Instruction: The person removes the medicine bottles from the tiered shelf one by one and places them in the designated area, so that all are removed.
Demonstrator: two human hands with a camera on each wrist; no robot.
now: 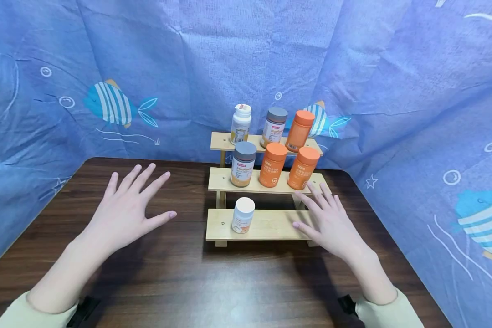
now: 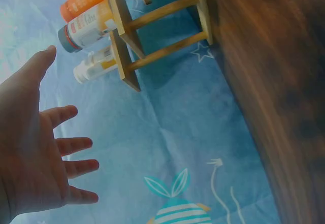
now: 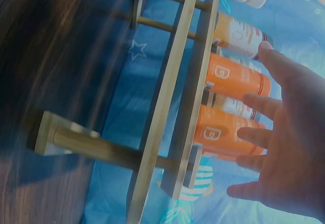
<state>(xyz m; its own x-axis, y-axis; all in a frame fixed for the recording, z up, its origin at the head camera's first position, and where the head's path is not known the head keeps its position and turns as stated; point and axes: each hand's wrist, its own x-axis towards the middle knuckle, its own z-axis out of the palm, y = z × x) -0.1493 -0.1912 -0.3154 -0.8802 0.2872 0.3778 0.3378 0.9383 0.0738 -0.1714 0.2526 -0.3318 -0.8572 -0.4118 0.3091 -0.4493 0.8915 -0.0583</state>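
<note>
My left hand [image 1: 125, 212] hovers over the table left of a three-step wooden rack [image 1: 274, 226], fingers spread and holding nothing. At the rack's right side my right hand [image 1: 330, 221] is spread too, its fingertips overlapping the right ends of the lower steps in the head view. A small white bottle [image 1: 243, 216] stands alone on the bottom step. On the middle step are a grey-capped bottle [image 1: 243, 165] and two orange bottles [image 1: 272, 166] [image 1: 302, 168]. The top step carries a white bottle [image 1: 241, 124], a second grey-capped bottle [image 1: 274, 127] and another orange bottle [image 1: 299, 132].
The rack stands toward the back of a dark wooden table [image 1: 246, 278]. Behind and to the right hangs a blue cloth [image 1: 213, 54] printed with striped fish. Black straps [image 1: 83, 311] show at both wrists.
</note>
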